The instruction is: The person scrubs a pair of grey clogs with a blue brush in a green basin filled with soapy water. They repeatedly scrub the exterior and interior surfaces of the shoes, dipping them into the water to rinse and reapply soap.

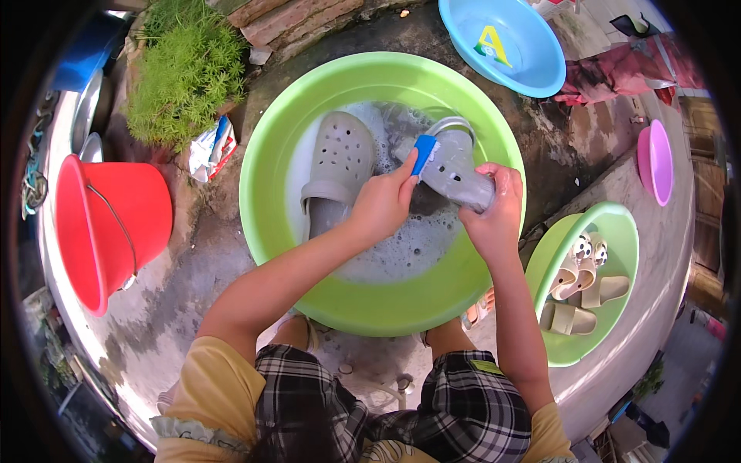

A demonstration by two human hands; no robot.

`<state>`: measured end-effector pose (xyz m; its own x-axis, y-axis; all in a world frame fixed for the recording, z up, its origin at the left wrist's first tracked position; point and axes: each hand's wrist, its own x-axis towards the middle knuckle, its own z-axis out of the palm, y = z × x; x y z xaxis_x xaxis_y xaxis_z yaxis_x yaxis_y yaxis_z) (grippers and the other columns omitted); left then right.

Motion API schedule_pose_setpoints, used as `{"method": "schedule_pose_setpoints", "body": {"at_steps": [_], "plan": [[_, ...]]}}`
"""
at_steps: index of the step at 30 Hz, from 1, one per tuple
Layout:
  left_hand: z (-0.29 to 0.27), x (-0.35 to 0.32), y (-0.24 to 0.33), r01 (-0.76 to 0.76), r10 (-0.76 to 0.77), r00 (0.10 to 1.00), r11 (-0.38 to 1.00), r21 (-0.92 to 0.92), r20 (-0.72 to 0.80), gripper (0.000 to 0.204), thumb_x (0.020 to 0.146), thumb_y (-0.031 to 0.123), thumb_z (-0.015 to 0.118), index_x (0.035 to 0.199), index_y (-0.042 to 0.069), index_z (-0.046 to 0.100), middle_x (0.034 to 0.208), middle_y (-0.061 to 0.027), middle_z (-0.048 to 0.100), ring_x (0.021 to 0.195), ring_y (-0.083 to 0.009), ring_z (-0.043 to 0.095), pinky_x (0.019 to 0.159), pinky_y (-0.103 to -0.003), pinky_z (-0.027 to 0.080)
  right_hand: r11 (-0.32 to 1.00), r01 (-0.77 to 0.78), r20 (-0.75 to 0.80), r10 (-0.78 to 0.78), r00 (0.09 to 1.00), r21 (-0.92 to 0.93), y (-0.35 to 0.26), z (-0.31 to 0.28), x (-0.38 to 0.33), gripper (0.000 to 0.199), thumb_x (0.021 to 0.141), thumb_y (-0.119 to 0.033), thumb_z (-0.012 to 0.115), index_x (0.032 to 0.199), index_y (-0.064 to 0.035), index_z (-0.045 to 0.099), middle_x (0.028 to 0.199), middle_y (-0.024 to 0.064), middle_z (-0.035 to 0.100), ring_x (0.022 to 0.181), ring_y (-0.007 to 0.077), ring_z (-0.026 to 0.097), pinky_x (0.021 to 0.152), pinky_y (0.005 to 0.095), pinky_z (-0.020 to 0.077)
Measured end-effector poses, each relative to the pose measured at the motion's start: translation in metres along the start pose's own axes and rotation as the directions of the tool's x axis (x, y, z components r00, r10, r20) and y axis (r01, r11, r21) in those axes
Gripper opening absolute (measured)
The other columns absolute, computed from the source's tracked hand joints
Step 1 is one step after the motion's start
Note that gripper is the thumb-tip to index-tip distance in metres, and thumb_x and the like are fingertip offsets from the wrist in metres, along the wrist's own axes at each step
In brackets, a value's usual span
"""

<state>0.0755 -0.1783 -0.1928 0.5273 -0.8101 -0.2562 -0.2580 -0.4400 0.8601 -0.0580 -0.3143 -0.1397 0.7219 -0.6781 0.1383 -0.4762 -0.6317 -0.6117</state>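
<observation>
A large green basin (266, 220) stands in front of me with sudsy water (386, 258) in it. My left hand (384, 202) is closed around a small blue scrubbing brush (422, 154), whose pale bristles touch the side of a grey clog (451, 168). At the basin's right side, my right hand (498, 210) grips that clog by one end, tilted above the water. Its heel strap shows at the far end, and foam clings to its surface. A second grey clog (340, 150), with round holes in its top, lies in the suds to the left.
To the left are a red bucket (127, 220), a crumpled packet (210, 150) and a green plant (181, 85). A light-blue basin (532, 54) sits at the far right. Nearer, a tilted green tub (594, 339) holds several sandals (579, 318); beyond it stands a purple basin (656, 162).
</observation>
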Motion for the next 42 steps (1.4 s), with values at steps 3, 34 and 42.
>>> {"method": "schedule_pose_setpoints", "body": {"at_steps": [3,34,42], "plan": [[0.01,-0.033,0.026,-0.338,0.319,0.928,0.938,-0.073,-0.189,0.052,0.097,0.008,0.054,0.147,0.01,0.042,0.069,-0.0163,0.053,0.057,-0.0278,0.051,0.057,-0.037,0.044,1.0,0.017,-0.001,-0.017,1.0,-0.023,-0.004,0.005,0.007,0.053,0.056,0.004,0.068,0.106,-0.008,0.055,0.105,0.0128,0.052,0.104,0.0364,0.05,0.091,0.0426,0.043],[0.005,-0.024,0.03,-0.324,0.318,0.943,0.944,-0.059,-0.096,0.054,0.097,0.018,0.051,0.148,0.008,0.038,0.073,-0.0224,0.063,0.066,-0.0408,0.061,0.061,-0.05,0.047,0.99,0.065,-0.038,-0.07,0.997,-0.125,-0.003,0.019,-0.005,0.047,0.059,-0.003,0.072,0.103,-0.0034,0.054,0.101,0.0156,0.055,0.098,0.0382,0.05,0.087,0.0454,0.0422],[0.012,-0.038,0.05,-0.346,0.34,0.938,0.928,-0.138,-0.066,0.056,0.096,0.013,0.053,0.15,0.013,0.037,0.073,-0.0197,0.059,0.068,-0.037,0.06,0.064,-0.043,0.047,1.0,0.029,-0.064,-0.028,0.998,0.01,0.004,0.024,-0.01,0.049,0.058,-0.004,0.072,0.103,-0.0016,0.053,0.102,0.0171,0.054,0.098,0.0394,0.049,0.088,0.0461,0.041]]}}
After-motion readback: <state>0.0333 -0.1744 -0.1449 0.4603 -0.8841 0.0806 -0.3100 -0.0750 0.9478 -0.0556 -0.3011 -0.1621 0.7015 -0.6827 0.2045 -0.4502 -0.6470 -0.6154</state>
